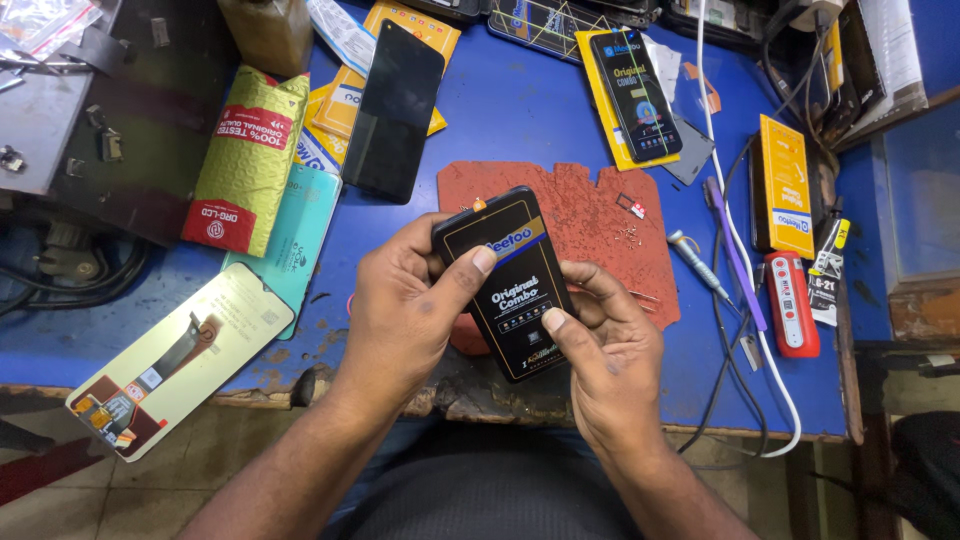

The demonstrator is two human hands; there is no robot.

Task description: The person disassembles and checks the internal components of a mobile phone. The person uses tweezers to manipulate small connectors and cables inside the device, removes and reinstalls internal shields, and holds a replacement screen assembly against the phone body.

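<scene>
A black phone display panel (512,290) with a printed protective film is held above the near table edge. My left hand (405,315) grips its left side, thumb lying across the upper face. My right hand (605,350) holds the lower right side, thumb pressed on the film near the bottom. A small orange flex tab (479,204) sticks out at the panel's top. Beneath it lies a worn red work mat (590,225) on the blue table (520,110).
A bare black screen (393,110) lies at upper centre, a second filmed panel (637,95) on yellow backing at upper right. A green padded pouch (248,155) and another panel face down (170,360) lie left. A screwdriver (698,265), red tool (792,305), cables and glue tube sit right.
</scene>
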